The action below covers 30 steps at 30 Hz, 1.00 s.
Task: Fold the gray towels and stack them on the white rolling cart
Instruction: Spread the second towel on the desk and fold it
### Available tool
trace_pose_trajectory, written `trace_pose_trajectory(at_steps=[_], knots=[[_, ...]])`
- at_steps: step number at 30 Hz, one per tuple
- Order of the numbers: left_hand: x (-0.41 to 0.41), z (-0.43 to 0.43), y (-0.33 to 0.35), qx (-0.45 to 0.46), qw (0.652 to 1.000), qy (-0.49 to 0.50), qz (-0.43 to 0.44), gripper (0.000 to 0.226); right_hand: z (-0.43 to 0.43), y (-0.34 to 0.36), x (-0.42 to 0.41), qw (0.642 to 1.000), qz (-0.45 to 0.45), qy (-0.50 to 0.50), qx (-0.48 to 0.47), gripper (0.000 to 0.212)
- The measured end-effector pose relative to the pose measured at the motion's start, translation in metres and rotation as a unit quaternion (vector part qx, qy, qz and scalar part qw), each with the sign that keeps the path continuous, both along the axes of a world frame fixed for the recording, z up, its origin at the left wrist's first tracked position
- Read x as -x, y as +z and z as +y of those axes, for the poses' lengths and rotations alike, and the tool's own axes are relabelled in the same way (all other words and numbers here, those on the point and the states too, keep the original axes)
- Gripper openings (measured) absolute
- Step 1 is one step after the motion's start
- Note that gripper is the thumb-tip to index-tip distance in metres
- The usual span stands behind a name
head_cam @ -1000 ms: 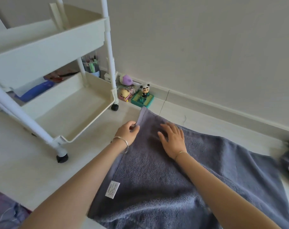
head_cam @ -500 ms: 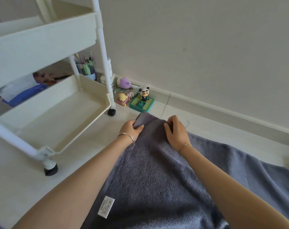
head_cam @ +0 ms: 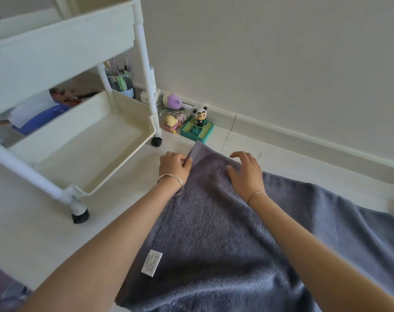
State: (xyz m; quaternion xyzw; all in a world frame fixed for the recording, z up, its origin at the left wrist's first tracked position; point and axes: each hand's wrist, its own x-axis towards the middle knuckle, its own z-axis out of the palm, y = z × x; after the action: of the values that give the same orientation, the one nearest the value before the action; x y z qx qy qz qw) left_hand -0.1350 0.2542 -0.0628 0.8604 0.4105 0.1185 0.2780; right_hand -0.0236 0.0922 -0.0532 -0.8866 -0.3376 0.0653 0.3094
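Gray towel (head_cam: 214,233), plush and rumpled, white label (head_cam: 151,263) on its left hem

I see the gray towel (head_cam: 225,233) spread rumpled on the floor (head_cam: 34,244), white label (head_cam: 151,262) at its left hem, far corner near the white rolling cart (head_cam: 56,55), standing left on black casters (head_cam: 80,218).

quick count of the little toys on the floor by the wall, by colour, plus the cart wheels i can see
purple round plastic toy: 1
yellow plastic toy on pink wheels: 1
black-and-white panda figure on a green square base: 1
black caster wheels under the white plastic rolling cart: 2
total: 5
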Motion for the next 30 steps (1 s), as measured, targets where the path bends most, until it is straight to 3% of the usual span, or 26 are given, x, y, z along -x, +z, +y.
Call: trace_pose_trajectory(at_steps=[3, 6, 11, 14, 17, 23, 30], knots=[[0.038, -0.011, 0.004, -0.016, 0.993, -0.047, 0.104, 0.041, -0.034, 0.005, 0.037, 0.999, -0.007, 0.019, -0.043, 0.022], [0.084, -0.03, 0.006, -0.009, 0.989, -0.049, 0.142, 0.049, -0.071, 0.006, 0.077, 0.997, -0.019, 0.057, -0.057, 0.022], [0.156, -0.071, 0.006, -0.004, 1.0, -0.027, -0.002, 0.042, -0.13, 0.014, 0.149, 0.989, 0.03, 0.048, -0.135, 0.018], [0.193, -0.09, -0.003, 0.042, 0.998, -0.018, -0.043, 0.038, -0.16, 0.01, 0.191, 0.989, 0.064, 0.079, -0.104, 0.021], [0.219, -0.103, -0.008, 0.027, 0.998, -0.012, -0.053, 0.043, -0.176, -0.003, 0.216, 0.983, 0.125, 0.12, -0.054, 0.038], [0.243, -0.115, -0.009, 0.027, 0.992, -0.004, -0.124, 0.035, -0.177, -0.012, 0.224, 0.991, 0.066, 0.115, 0.003, 0.024], [0.244, -0.111, -0.006, 0.046, 0.992, 0.048, -0.103, 0.023, -0.169, -0.009, 0.226, 0.993, -0.036, 0.111, 0.019, 0.009]])
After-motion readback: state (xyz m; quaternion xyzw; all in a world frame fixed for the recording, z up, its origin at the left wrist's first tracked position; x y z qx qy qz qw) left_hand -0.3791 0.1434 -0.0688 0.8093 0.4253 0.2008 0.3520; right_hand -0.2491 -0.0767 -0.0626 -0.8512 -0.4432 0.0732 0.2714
